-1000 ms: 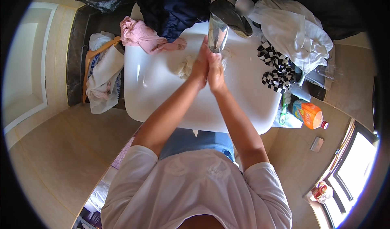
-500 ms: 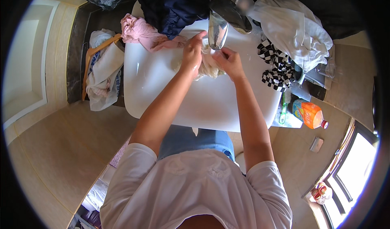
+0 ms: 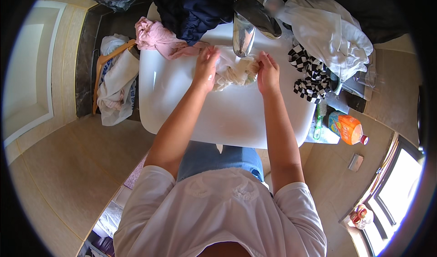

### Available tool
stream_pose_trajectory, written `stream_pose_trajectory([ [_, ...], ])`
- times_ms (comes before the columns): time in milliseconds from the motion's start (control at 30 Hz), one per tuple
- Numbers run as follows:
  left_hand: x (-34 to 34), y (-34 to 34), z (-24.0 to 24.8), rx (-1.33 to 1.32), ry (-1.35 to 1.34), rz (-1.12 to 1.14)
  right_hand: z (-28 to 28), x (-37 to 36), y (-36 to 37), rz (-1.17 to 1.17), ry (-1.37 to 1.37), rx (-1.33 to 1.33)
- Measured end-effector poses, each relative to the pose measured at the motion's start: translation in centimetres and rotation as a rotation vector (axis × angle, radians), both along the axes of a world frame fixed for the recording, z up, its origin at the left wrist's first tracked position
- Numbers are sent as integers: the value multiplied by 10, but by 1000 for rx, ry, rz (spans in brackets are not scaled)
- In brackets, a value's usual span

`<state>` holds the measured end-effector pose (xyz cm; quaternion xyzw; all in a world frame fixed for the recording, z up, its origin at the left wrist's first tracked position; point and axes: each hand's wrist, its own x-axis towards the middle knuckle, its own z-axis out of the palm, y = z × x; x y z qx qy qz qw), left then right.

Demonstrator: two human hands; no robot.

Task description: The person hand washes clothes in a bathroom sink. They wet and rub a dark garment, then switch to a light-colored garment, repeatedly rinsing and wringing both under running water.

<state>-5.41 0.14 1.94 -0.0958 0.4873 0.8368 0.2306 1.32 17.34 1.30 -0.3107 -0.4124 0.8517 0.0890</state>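
Observation:
In the white sink (image 3: 182,115), under the tap, lies a bunched, wet-looking cream cloth (image 3: 236,73) with a whiter part near its top left. My left hand (image 3: 207,69) grips this cloth at its left side, fingers pointing up toward the tap. At the cloth's right edge my right hand (image 3: 268,72) has its fingers bent together on the fabric. The fingertips of both hands are partly hidden. Between them the metal tap (image 3: 244,36) reaches over the cloth, its spout close to the fabric. A small white fleck shows on my left wrist.
A pink garment (image 3: 159,38) and a dark navy garment (image 3: 193,13) drape over the sink's back left. White fabric (image 3: 330,33) and a black-and-white checked cloth (image 3: 312,81) lie at the right, near a green brush (image 3: 318,122) and an orange bottle (image 3: 348,127). A wooden hanger (image 3: 100,70) stands left.
My hands have moved apart, the left one slightly left and down, the right one a little right. More of the cream cloth now shows spread between them beneath the tap.

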Motion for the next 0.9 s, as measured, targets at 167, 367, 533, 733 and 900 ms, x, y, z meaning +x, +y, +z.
stream_pose_trajectory([
  [167, -2, 9, 15, -77, 105, 73, 23, -4, -9, 149, -144, 287],
  [367, -16, -1, 28, -344, 401, -182, 21, -7, -3, 413, -13, 521],
  [533, -24, -19, 5, -1112, 944, -585, 26, -8, 5, 182, 193, -124],
  [733, -10, -5, 19, 311, -138, -202, 20, -9, 1, 143, 71, 6],
  [900, 8, 33, 14, 195, -184, 104, 19, -22, -34, 3, -33, 379],
])
